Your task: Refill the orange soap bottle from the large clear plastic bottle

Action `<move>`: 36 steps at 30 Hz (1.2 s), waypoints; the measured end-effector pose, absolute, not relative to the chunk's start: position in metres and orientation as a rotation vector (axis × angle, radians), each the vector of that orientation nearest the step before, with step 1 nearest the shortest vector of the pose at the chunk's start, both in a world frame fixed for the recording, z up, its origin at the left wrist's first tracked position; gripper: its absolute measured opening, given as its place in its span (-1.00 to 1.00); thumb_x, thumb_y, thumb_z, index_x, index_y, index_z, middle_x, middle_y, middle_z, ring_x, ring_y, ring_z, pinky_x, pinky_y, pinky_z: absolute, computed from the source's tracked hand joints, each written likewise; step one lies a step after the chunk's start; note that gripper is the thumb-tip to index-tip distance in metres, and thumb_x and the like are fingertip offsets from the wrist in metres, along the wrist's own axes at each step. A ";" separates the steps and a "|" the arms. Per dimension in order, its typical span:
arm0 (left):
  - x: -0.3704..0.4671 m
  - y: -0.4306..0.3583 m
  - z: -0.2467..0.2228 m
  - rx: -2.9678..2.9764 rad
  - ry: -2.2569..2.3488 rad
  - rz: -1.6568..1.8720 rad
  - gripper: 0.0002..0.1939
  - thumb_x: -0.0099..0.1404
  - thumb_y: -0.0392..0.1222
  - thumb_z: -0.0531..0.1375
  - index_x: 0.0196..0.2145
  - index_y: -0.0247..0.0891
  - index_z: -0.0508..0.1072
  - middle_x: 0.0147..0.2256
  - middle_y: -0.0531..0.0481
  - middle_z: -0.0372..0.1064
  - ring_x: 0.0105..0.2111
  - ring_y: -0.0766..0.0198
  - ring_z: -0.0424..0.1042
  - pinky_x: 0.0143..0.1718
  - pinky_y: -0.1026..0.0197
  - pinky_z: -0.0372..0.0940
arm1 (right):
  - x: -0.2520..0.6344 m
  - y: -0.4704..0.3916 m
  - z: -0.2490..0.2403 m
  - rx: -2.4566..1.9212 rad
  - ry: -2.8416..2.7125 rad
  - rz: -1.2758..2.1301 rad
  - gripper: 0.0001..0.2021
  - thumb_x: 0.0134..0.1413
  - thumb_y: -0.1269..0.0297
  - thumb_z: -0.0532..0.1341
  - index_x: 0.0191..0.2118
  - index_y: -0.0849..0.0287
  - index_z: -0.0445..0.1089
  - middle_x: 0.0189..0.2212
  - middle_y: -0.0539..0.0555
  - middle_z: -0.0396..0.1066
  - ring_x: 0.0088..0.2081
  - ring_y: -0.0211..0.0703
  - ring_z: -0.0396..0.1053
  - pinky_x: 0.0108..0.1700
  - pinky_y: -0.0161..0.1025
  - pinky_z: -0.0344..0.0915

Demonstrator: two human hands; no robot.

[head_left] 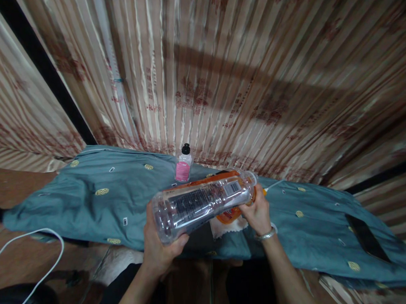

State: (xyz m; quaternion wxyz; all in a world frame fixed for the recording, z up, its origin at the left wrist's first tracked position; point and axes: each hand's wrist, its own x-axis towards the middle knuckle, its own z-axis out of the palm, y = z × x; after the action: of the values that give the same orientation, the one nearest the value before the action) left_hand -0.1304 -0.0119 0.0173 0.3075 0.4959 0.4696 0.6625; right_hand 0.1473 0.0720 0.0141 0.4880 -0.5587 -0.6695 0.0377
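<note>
Head, clear btl (201,202) blocking orange btl (228,216), phone (367,238) R

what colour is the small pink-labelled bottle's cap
The cap is black; head view shows it best.

Clear bottle (205,204): small print illegible; white cable (62,245) cut off left.

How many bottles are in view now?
3: clear bottle in left hand and right hand; pink-labelled bottle upright near the curtain; apparent orange bottle, partly hidden behind the clear one. Others may be hidden.
</note>
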 end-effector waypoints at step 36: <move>-0.130 -0.013 0.024 1.292 1.268 1.745 -0.17 -0.07 0.17 0.45 0.10 -0.19 0.35 -0.23 -0.07 0.50 -0.28 0.03 0.54 -0.26 0.05 0.47 | 0.148 0.073 0.012 -1.333 -1.639 0.091 -0.50 -0.04 0.17 0.32 0.06 0.13 0.33 -0.15 0.14 0.53 -0.07 0.12 0.54 0.03 0.05 0.49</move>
State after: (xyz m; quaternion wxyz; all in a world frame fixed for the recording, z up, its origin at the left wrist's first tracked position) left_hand -0.1296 -0.0127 0.0240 0.3084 0.4888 0.4797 0.6602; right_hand 0.1480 0.0725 0.0122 0.4912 -0.5490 -0.6752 0.0373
